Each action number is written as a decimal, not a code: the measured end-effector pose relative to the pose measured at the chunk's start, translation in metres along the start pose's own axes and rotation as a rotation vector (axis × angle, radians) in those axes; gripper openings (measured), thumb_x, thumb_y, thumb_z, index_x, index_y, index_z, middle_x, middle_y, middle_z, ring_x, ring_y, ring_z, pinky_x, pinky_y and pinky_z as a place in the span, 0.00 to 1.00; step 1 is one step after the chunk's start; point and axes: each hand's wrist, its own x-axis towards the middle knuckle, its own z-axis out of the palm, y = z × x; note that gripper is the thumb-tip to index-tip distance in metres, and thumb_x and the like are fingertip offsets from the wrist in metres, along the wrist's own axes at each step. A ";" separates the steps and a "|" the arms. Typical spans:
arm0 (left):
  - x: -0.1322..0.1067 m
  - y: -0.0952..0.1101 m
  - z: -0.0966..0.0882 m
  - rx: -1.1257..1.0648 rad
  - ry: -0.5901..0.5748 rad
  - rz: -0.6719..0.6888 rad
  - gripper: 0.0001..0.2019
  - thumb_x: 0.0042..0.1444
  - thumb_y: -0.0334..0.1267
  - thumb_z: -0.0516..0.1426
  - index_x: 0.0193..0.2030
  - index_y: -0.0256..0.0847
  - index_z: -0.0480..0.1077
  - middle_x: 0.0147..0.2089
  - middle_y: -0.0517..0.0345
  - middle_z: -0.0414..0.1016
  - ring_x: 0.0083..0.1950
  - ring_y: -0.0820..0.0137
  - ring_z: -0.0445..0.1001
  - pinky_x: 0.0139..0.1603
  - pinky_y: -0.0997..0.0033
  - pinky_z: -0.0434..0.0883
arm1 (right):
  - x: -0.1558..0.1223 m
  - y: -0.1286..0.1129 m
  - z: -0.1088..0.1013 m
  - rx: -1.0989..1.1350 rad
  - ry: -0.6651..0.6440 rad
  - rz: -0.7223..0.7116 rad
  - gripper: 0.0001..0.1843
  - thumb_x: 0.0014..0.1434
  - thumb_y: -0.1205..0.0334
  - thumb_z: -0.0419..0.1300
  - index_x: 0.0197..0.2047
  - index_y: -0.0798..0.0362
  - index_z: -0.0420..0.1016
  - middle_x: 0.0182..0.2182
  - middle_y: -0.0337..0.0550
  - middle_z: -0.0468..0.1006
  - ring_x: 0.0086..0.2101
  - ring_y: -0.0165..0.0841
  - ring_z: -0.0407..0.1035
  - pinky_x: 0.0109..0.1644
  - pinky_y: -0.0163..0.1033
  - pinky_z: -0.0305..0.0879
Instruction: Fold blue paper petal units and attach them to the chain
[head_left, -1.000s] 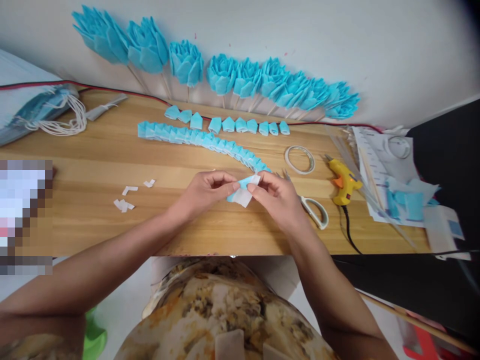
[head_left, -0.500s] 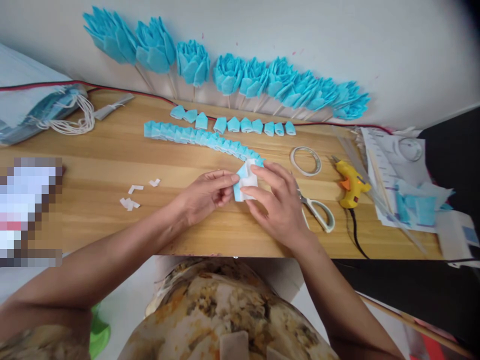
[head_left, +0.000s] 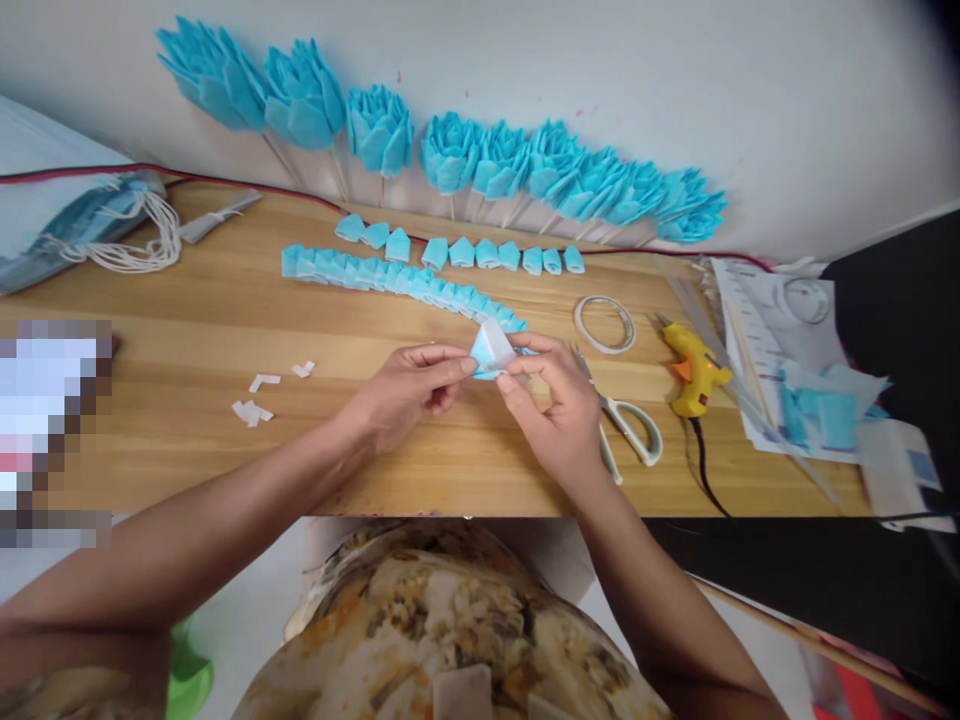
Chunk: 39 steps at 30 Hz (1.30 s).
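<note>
Between my hands is a partly folded blue-and-white petal piece (head_left: 491,348), its white point facing away from me. My left hand (head_left: 412,388) pinches its left corner between thumb and fingers. At the lower right edge, my right hand (head_left: 551,400) grips it with thumb and forefinger. Just beyond it runs a long overlapping row of folded blue pieces (head_left: 397,278). Several separate folded blue petals (head_left: 463,252) lie behind that row. Scissors (head_left: 634,430) rest beside my right hand, partly hidden by it.
Blue flowers on sticks (head_left: 379,130) lean along the wall. To the right lie a tape roll (head_left: 576,322), a yellow glue gun (head_left: 690,370) with its cord, and papers with blue scraps (head_left: 832,415). White tape bits (head_left: 253,412) and a pixelated object (head_left: 52,430) are at left.
The piece has been folded over into a pointed shape. My right hand's fingers, spread over it before, now pinch its edge. The view has shifted slightly.
</note>
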 end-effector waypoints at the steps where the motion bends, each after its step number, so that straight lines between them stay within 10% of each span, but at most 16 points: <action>1: 0.000 -0.001 -0.001 0.012 0.002 0.001 0.15 0.45 0.46 0.71 0.29 0.37 0.75 0.20 0.65 0.64 0.22 0.79 0.59 0.24 0.75 0.55 | 0.000 0.002 0.001 0.048 -0.001 0.034 0.02 0.63 0.64 0.62 0.37 0.48 0.74 0.47 0.46 0.79 0.51 0.38 0.74 0.57 0.48 0.68; 17: 0.002 -0.006 -0.003 0.259 0.048 0.082 0.12 0.49 0.46 0.66 0.30 0.38 0.77 0.18 0.67 0.63 0.22 0.79 0.57 0.25 0.76 0.56 | -0.005 0.013 0.013 0.391 0.033 0.398 0.04 0.57 0.61 0.65 0.35 0.48 0.72 0.33 0.38 0.78 0.36 0.32 0.73 0.44 0.40 0.70; 24: 0.000 -0.004 0.000 0.354 0.078 0.106 0.14 0.49 0.48 0.65 0.31 0.37 0.77 0.20 0.66 0.64 0.23 0.79 0.58 0.26 0.75 0.56 | -0.002 0.008 0.012 0.463 0.020 0.419 0.16 0.58 0.62 0.63 0.50 0.48 0.70 0.31 0.36 0.77 0.34 0.31 0.73 0.43 0.40 0.71; 39: -0.001 -0.002 0.002 0.419 0.051 0.149 0.12 0.50 0.45 0.65 0.30 0.37 0.77 0.23 0.65 0.65 0.26 0.78 0.58 0.28 0.75 0.56 | -0.003 0.009 0.010 0.427 -0.051 0.385 0.18 0.60 0.62 0.61 0.54 0.50 0.77 0.47 0.44 0.83 0.45 0.35 0.77 0.53 0.44 0.74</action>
